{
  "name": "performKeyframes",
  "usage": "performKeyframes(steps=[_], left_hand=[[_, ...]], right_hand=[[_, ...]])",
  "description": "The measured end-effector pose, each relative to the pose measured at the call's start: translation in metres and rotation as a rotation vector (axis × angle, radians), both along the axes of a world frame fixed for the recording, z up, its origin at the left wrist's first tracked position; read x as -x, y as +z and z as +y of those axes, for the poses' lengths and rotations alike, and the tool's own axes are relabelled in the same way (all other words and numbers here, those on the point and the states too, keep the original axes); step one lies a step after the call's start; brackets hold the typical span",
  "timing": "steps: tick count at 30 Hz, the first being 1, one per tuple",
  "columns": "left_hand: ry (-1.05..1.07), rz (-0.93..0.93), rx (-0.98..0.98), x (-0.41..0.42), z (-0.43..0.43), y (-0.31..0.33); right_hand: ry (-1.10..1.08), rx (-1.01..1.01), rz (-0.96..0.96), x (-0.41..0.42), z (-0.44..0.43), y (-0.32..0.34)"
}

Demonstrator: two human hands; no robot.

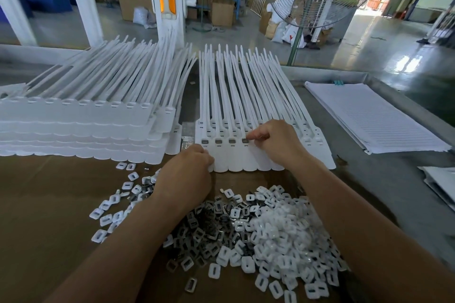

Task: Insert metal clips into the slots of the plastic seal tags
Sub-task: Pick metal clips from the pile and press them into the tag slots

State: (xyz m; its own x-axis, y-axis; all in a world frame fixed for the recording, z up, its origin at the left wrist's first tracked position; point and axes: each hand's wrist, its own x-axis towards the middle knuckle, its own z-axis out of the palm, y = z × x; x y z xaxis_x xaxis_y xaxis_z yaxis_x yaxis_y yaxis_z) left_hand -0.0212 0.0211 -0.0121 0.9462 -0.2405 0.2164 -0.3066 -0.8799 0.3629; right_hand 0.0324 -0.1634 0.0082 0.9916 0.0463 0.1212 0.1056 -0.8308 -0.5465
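Pinching at the fourth slot, right hand (275,142) sits centre frame on a joined strip of white seal tags (248,155); fingertips closed, the clip itself hidden under them. Four metal clips (218,141) show seated in slots along the strip's left end. Left hand (189,167) curled, knuckles up, pressing the strip's lower-left edge; cannot tell if it holds anything. Loose clip pile (211,226) lower centre on cardboard (44,204). Stacked tag strips (81,125) at left.
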Motion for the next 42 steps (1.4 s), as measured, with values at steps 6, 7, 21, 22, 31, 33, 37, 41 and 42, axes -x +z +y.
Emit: performKeyframes(steps=[6, 7, 21, 22, 31, 33, 37, 41, 42], left_hand=[[0.028, 0.003, 0.023, -0.001, 0.0, -0.002], [0.034, 0.004, 0.026, -0.001, 0.0, -0.002], [0.027, 0.001, 0.014, -0.003, 0.001, -0.003], [0.028, 0.001, 0.012, -0.004, 0.001, -0.003], [0.033, 0.032, -0.023, -0.005, 0.0, 0.0], [0.004, 0.043, -0.051, -0.006, 0.001, 0.0], [-0.024, 0.039, -0.067, -0.008, 0.003, -0.001], [0.008, 0.034, -0.041, -0.007, 0.001, 0.0], [0.015, 0.038, -0.033, -0.007, 0.001, 0.0]], right_hand=[[0.165, 0.407, -0.036, 0.011, -0.001, -0.004], [0.178, 0.442, -0.037, 0.013, 0.0, -0.004], [0.186, 0.282, 0.04, 0.021, 0.002, 0.014], [0.207, 0.233, 0.037, 0.026, 0.005, 0.017], [0.583, 0.219, 0.212, 0.067, 0.038, 0.027], [0.597, 0.23, 0.218, 0.068, 0.041, 0.024], [0.593, 0.249, 0.215, 0.07, 0.047, 0.017], [0.582, 0.202, 0.222, 0.07, 0.047, 0.015], [0.58, 0.187, 0.221, 0.07, 0.046, 0.015]])
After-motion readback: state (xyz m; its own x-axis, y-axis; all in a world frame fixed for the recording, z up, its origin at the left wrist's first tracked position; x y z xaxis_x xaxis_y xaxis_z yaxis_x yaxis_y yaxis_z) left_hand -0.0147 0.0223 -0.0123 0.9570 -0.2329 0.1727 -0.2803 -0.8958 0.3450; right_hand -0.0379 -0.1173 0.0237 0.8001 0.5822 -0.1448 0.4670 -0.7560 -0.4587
